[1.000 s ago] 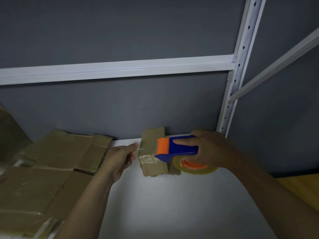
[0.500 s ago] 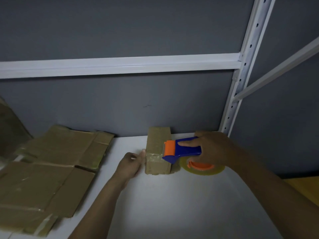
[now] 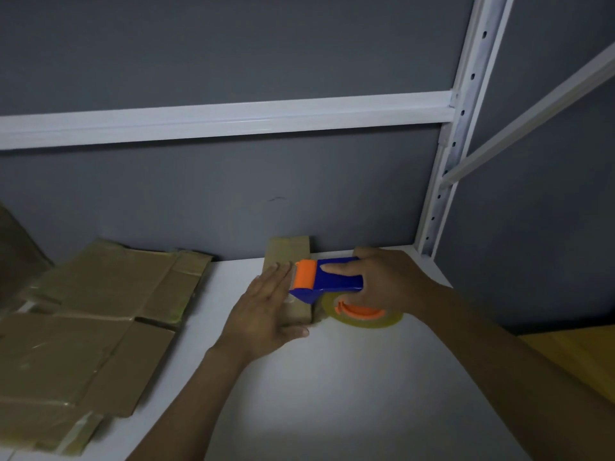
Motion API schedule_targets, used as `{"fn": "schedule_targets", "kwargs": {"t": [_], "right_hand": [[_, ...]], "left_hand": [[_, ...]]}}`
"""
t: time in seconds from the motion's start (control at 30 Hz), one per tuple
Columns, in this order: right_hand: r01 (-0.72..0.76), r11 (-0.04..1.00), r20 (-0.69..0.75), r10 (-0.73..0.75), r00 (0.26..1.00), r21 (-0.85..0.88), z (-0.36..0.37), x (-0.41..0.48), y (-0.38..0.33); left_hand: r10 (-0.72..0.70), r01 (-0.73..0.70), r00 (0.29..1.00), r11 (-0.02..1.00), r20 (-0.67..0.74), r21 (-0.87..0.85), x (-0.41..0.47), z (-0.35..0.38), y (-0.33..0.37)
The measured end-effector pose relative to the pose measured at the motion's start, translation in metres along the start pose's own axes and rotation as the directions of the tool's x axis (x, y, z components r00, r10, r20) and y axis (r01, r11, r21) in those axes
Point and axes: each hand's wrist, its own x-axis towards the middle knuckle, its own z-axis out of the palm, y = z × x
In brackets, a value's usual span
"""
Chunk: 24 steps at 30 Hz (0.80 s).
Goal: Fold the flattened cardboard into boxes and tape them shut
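Observation:
A small folded cardboard box stands on the white shelf against the grey back wall. My left hand lies flat on the box's top, fingers straight, covering its near half. My right hand grips a blue and orange tape dispenser, index finger stretched along its body. The dispenser's orange head rests on the box beside my left fingertips. Its roll of clear tape hangs at the box's right side.
Several flattened cardboard sheets lie piled on the shelf's left part. A white upright post stands at the back right, with a white crossbeam above. A yellow surface shows low at the right.
My left hand has moved from the box's left side, where it pinched the tape end, onto the top and now lies flat. The dispenser stays on the box.

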Motion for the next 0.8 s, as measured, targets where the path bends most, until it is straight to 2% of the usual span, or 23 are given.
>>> {"fn": "schedule_targets", "kwargs": {"t": [0.13, 0.37, 0.6, 0.73, 0.8], "right_hand": [[-0.056, 0.994, 0.065, 0.05, 0.997, 0.094, 0.0, -0.017, 0.016], [-0.128, 0.989, 0.137, 0.116, 0.984, 0.079, 0.002, -0.044, 0.042], [-0.031, 0.995, 0.023, 0.034, 0.999, -0.09, 0.018, -0.031, 0.02], [-0.136, 0.987, 0.023, 0.138, 0.99, -0.084, 0.016, -0.016, 0.016], [-0.19, 0.982, 0.05, 0.19, 0.98, -0.016, 0.013, -0.009, 0.018]], "left_hand": [[0.042, -0.041, 0.998, 0.999, -0.046, 0.03, 0.001, -0.001, -0.008], [0.018, -0.02, 0.995, 1.0, -0.096, -0.013, 0.003, 0.0, -0.005], [0.021, -0.02, 0.995, 1.0, -0.094, 0.01, 0.004, 0.007, -0.004], [0.009, -0.009, 0.995, 1.0, -0.101, 0.002, 0.002, 0.008, -0.003], [0.002, -0.003, 0.996, 1.0, -0.091, -0.007, 0.0, 0.007, -0.003]]}}
